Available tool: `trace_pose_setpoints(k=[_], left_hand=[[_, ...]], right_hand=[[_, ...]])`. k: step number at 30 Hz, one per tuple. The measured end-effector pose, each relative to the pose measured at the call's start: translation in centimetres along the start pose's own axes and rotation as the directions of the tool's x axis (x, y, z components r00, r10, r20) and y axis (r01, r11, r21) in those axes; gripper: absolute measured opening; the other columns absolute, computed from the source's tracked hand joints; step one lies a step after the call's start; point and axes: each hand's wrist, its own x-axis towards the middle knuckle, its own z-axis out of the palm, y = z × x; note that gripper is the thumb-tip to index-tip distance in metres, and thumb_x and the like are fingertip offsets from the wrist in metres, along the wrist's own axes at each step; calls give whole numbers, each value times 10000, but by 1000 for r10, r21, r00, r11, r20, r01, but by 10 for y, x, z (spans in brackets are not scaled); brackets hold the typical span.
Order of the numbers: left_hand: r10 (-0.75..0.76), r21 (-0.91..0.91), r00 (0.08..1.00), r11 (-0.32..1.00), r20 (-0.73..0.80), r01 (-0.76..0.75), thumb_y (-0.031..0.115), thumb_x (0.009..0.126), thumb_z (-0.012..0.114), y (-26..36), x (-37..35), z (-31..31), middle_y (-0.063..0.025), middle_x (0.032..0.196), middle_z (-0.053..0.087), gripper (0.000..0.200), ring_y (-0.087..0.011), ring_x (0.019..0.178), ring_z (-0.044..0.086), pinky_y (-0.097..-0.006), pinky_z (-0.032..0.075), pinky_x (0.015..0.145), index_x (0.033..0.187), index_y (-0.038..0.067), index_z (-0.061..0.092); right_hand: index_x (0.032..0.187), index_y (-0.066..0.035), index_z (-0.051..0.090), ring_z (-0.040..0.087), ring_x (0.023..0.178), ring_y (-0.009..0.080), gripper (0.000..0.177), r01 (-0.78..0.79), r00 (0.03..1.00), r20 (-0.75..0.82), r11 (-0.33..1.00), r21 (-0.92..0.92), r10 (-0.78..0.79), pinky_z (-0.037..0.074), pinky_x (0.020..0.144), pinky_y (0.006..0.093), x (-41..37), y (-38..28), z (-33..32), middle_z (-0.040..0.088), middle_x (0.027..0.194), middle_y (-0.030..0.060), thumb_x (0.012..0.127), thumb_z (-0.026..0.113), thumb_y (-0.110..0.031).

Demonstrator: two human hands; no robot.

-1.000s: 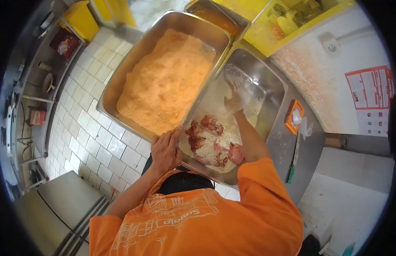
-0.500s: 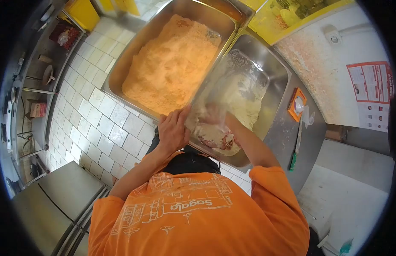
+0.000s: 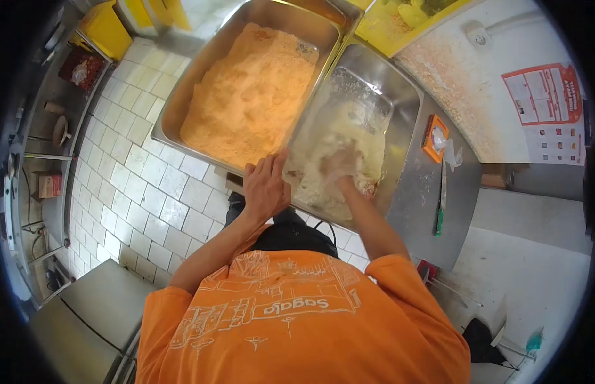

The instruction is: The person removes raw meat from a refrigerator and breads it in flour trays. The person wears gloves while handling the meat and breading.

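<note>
My left hand (image 3: 267, 184) rests on the near rim where two metal trays meet, its fingers wrapped over the edge. In the right-hand metal tray (image 3: 409, 137), my right hand (image 3: 341, 165) is down in pale flour (image 3: 368, 137), blurred by motion, so its fingers cannot be made out. Flour-coated reddish pieces (image 3: 368, 187) lie beside that hand, partly covered. The left-hand metal tray (image 3: 172, 125) holds a broad heap of orange powder (image 3: 246, 96).
On the metal counter (image 3: 413, 224) at the right lie an orange-framed item (image 3: 433, 137), a clear plastic bag (image 3: 452, 155) and a green-handled knife (image 3: 441, 208). A shelf unit (image 3: 51, 155) stands at the far left beyond the tiled floor (image 3: 137, 173).
My right hand has moved up and away from the near end of the tray, and flour now covers more of the reddish pieces. My left hand stays at the rim. The view has shifted slightly.
</note>
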Motion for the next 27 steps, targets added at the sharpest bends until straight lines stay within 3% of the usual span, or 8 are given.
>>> trace_pose_setpoints(k=[4, 6, 8, 11, 18, 20, 21, 27], left_hand=[[-15, 18, 1000, 1000, 17, 14, 80, 641, 585, 3, -2, -1, -170, 1041, 603, 700, -290, 884, 582, -393, 377, 758, 1333, 26, 497], [-1, 16, 1000, 1000, 22, 1, 75, 637, 583, 1, -1, -2, -171, 1034, 601, 701, -290, 884, 582, -394, 376, 755, 1331, 24, 497], [-12, 19, 1000, 1000, 20, 12, 70, 634, 581, 2, -1, 0, -172, 1027, 599, 702, -290, 883, 581, -395, 374, 752, 1329, 22, 496], [-1, 5, 1000, 1000, 6, 1, 68, 632, 582, 3, -3, -1, -171, 1017, 592, 706, -287, 884, 580, -393, 373, 755, 1331, 23, 493], [11, 13, 1000, 1000, -2, -11, 68, 639, 577, 4, -4, 3, -173, 1010, 588, 708, -289, 883, 574, -392, 366, 756, 1339, 18, 488], [15, 47, 1000, 999, 3, -15, 69, 639, 575, 1, -4, -2, -173, 1011, 587, 708, -290, 887, 573, -394, 366, 756, 1340, 16, 487], [-4, 43, 999, 999, 33, 2, 71, 640, 574, 3, -4, -4, -172, 1016, 586, 708, -290, 893, 573, -395, 365, 758, 1340, 14, 486], [-47, 21, 998, 999, 39, 46, 74, 626, 572, 7, -2, -1, -172, 1020, 583, 718, -284, 907, 572, -390, 363, 754, 1336, 10, 489]], right_hand=[[1438, 15, 361, 418, 1318, 358, 715, 215, 970, 34, 911, 352, -241, 203, 1155, 466, -53, -3, -57, 491, 1371, 246, 874, 517, -395], [1135, 18, 632, 501, 1235, 345, 528, 190, 880, -474, 943, 273, -40, 420, 1015, 444, -103, 30, -67, 642, 1124, 219, 888, 522, -435], [1071, 14, 674, 439, 1305, 365, 530, 194, 952, 198, 961, 195, -233, 400, 1037, 460, -101, 66, -49, 640, 1161, 243, 846, 598, -459], [1129, -15, 669, 398, 1349, 355, 481, -211, 917, 399, 852, 479, 3, 325, 1103, 460, -47, 32, 46, 611, 1229, 245, 834, 632, -394], [1375, 1, 472, 457, 1312, 353, 638, 239, 928, 322, 962, -133, -186, 207, 1153, 521, -39, 31, -40, 499, 1371, 265, 883, 534, -401], [1372, -63, 488, 539, 1214, 371, 527, 206, 799, -508, 940, -272, -322, 194, 1162, 524, -58, 74, 66, 599, 1257, 225, 879, 522, -246], [1372, -63, 488, 539, 1214, 371, 527, 210, 793, -514, 939, -273, -327, 194, 1162, 524, -55, 67, 56, 599, 1257, 225, 879, 522, -246], [1339, -154, 532, 612, 1080, 280, 408, 636, 689, 423, 771, 35, -589, 228, 1149, 466, -90, -10, -29, 652, 1145, 127, 933, 492, -158]])
